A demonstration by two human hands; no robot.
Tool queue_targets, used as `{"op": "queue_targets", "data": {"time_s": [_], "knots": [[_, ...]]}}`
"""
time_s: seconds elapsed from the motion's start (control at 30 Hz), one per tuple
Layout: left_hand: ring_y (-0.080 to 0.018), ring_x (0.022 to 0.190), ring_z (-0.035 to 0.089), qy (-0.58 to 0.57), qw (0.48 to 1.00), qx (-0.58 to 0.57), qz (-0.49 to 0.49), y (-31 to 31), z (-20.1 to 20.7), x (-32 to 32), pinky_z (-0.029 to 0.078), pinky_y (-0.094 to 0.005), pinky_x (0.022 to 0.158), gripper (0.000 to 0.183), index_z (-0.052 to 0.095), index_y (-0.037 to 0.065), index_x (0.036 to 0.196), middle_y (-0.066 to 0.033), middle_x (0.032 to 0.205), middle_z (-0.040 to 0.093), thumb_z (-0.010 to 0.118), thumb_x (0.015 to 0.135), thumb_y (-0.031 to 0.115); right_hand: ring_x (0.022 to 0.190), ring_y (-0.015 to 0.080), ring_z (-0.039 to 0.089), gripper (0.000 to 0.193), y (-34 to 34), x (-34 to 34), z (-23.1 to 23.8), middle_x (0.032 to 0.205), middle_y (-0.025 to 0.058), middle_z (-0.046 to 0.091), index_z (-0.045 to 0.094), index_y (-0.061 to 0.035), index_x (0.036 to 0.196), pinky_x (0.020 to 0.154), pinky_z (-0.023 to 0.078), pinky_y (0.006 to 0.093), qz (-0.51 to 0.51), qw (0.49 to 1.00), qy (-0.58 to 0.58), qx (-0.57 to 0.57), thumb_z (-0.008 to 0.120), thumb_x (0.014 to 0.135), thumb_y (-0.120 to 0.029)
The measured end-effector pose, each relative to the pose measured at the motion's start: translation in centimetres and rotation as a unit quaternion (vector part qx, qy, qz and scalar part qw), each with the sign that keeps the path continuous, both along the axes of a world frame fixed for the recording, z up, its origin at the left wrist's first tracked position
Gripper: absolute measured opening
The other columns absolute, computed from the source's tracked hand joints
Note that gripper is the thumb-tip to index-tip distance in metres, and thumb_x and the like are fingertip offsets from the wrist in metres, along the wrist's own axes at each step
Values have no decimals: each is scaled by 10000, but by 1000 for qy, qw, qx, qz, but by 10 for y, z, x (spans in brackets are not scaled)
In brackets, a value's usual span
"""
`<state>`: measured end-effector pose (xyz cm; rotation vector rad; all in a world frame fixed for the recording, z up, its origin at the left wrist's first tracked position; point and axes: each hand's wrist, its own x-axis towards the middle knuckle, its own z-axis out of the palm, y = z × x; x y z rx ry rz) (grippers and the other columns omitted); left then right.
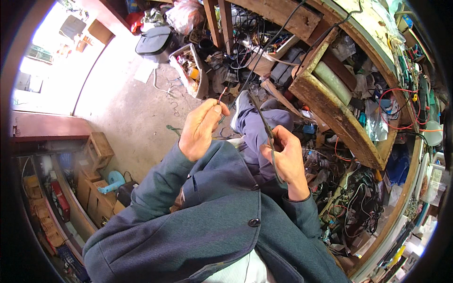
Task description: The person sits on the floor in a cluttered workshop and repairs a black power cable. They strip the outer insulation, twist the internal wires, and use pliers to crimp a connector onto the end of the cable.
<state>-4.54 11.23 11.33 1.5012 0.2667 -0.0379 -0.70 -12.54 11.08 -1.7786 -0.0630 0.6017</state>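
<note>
My left hand (200, 129) is raised over my lap, with thumb and fingertips pinched together. A thin reddish wire (223, 94) with a pale tip sticks up from this pinch. To the right, my right hand (287, 153) is closed around a dark cable (263, 116), thumb pressed against it. The cable runs up and away toward the bench, and a loop of it hangs below the fingers. Whether the wire and the cable are joined cannot be seen. Beneath both hands are my legs in grey-purple trousers (257, 127).
An open wooden drawer (330, 113) juts out at the right, under the cluttered workbench. Tangled cables (358, 207) heap below it. A white box of odds and ends (200, 78) and a dark bin (155, 42) stand ahead on the concrete floor. A wooden stool (99, 151) is at left.
</note>
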Motion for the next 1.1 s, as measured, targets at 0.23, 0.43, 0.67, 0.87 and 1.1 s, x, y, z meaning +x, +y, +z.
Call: {"op": "queue_targets", "data": {"time_s": [0.23,0.43,0.67,0.87,1.1], "knots": [[-32,639,466,-17,999,47,18,-8,-4,4,382,-193,574,274,696,-27,1252,16,794,601,582,1068,141,700,74,474,252,3,17,-11,752,-16,534,585,-15,940,639,409,249,42,992,-111,-34,762,804,-131],[-32,604,499,2,999,35,-6,-18,-3,10,399,-195,545,241,726,-1,1230,-2,799,661,636,1038,114,751,27,516,280,10,21,-3,854,-23,640,559,-74,910,688,420,198,-15,993,-36,109,830,848,-38],[-60,659,588,8,993,89,-83,-35,1,14,480,-235,601,238,745,-33,1167,-34,768,697,658,998,110,760,34,555,270,22,37,6,874,-15,655,594,-45,1006,691,458,200,-57,958,-104,261,820,858,-33],[-45,599,561,4,991,79,-104,-43,4,13,455,-213,545,247,734,-55,1177,-36,788,706,613,1022,94,876,103,651,284,18,40,4,978,79,700,531,-50,985,790,550,265,-97,946,-77,298,771,863,40],[-57,601,585,11,991,63,-116,-48,0,15,481,-229,549,243,731,-49,1179,-59,804,727,619,1022,98,875,111,655,341,14,38,-3,935,77,693,505,-61,988,779,552,268,-97,942,-95,306,798,843,37]]}}
